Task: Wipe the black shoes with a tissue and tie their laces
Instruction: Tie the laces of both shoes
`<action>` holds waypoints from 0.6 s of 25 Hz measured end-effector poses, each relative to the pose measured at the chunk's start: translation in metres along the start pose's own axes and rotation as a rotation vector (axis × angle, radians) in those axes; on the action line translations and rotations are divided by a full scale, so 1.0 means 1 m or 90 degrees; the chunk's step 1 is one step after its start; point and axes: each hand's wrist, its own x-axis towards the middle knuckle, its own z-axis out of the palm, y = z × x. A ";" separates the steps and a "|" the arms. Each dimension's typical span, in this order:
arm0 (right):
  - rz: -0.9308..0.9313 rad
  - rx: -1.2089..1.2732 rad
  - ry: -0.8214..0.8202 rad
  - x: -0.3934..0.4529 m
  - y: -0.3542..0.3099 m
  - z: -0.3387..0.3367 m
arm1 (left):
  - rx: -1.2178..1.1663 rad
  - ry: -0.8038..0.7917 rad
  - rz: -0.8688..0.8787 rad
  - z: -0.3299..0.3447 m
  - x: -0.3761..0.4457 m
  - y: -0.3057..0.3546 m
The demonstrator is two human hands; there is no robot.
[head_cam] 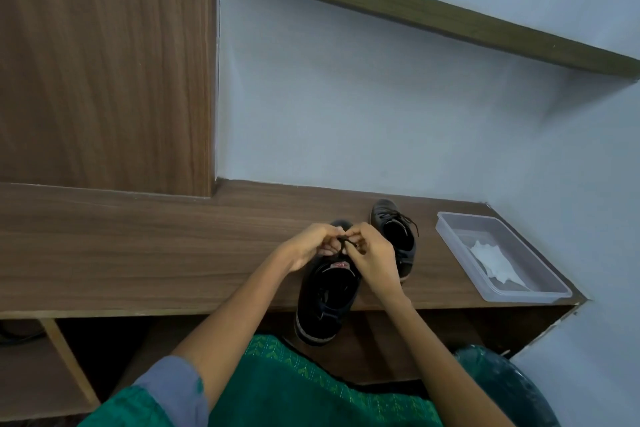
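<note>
Two black shoes sit on the brown wooden surface (138,246). One shoe, the near shoe (325,302), lies in front of the person with its heel sticking out past the front edge. One more, the far shoe (394,239), rests just beside it on the right, closer to the wall, and its lace (403,218) hangs loose. Two hands meet over the near shoe. Both the left hand (313,246) and the right hand (372,253) have their fingers curled in, pinching one thin black lace (348,243) between them, with the fingertips almost touching. One small red tag (340,265) shows inside the near shoe, but its writing is too blurry to read. One clear plastic box (450,239) stands well apart on the right end of the surface. One crumpled white tissue (493,262) lies inside it.
</note>
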 end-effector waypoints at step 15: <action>-0.011 -0.044 0.046 -0.015 -0.005 -0.012 | 0.183 0.049 0.024 0.008 -0.004 0.005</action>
